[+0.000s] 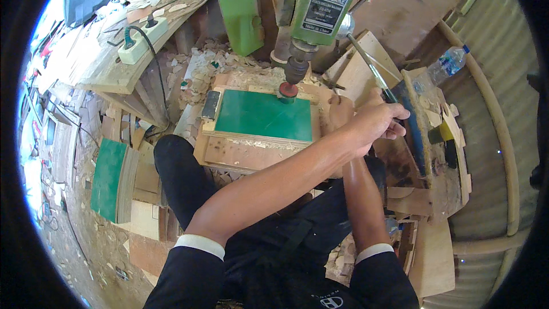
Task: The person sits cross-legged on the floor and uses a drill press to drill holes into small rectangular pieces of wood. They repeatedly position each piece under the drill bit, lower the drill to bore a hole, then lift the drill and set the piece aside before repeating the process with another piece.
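Note:
My arms cross over the work. My left hand [378,121] reaches to the right and closes around the dark grip of the drill press lever [374,68]. Partly covered by my left forearm, my right hand [341,111] rests at the right end of the wooden base [246,153]; its fingers hardly show. A green-faced board [263,115] lies flat on that base. Above the board's far edge is the bench drill press [323,8], its chuck [297,68] carrying a round reddish cutter [287,90]. Whether the cutter touches the board is unclear.
A stack of green-faced boards [108,180] stands at the left by my knee. Behind it, a wooden bench [108,77] bears a power strip [143,40] with a black cord. A plastic bottle [449,66] lies at the right. Wood chips [194,68] litter the area.

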Tool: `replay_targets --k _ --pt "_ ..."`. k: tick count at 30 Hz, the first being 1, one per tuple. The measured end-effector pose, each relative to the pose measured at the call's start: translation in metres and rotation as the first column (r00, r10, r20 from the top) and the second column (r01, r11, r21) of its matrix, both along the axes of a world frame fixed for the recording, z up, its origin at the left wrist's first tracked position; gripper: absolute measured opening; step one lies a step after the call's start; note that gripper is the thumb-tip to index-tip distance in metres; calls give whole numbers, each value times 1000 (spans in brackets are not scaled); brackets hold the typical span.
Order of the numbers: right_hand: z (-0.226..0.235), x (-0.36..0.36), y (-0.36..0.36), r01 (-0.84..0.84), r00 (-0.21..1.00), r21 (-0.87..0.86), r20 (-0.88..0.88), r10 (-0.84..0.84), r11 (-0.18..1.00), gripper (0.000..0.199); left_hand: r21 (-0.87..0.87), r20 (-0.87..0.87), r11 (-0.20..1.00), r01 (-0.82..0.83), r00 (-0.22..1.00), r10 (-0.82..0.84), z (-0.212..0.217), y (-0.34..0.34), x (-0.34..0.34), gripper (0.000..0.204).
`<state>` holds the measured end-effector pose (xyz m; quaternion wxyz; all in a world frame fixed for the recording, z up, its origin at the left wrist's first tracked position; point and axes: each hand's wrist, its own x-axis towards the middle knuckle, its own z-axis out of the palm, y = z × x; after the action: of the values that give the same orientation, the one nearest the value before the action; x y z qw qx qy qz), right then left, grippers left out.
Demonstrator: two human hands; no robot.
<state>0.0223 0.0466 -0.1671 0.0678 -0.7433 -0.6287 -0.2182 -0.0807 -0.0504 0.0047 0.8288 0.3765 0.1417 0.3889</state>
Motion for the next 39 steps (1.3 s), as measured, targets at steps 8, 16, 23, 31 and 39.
replay_targets --k 8,16,23,31,39 --pt "31 -38 -17 -90 965 -142 -258 51 986 23 -52 11 999 -13 1000 13 2 -2 3 45" --pt "9 -27 -17 -62 997 -314 -61 45 947 30 -39 40 999 13 999 -11 4 0 3 45" --pt "15 -32 -18 239 915 -412 399 -61 879 28 -36 23 999 20 1000 -19 -1 2 4 45" --pt "25 -39 -30 -92 964 -255 -266 22 963 26 -40 -5 999 -13 1000 13 1 -1 -1 45" --pt "28 -41 -20 46 931 -400 -316 -184 915 34 -32 35 999 20 999 -18 0 2 3 45"
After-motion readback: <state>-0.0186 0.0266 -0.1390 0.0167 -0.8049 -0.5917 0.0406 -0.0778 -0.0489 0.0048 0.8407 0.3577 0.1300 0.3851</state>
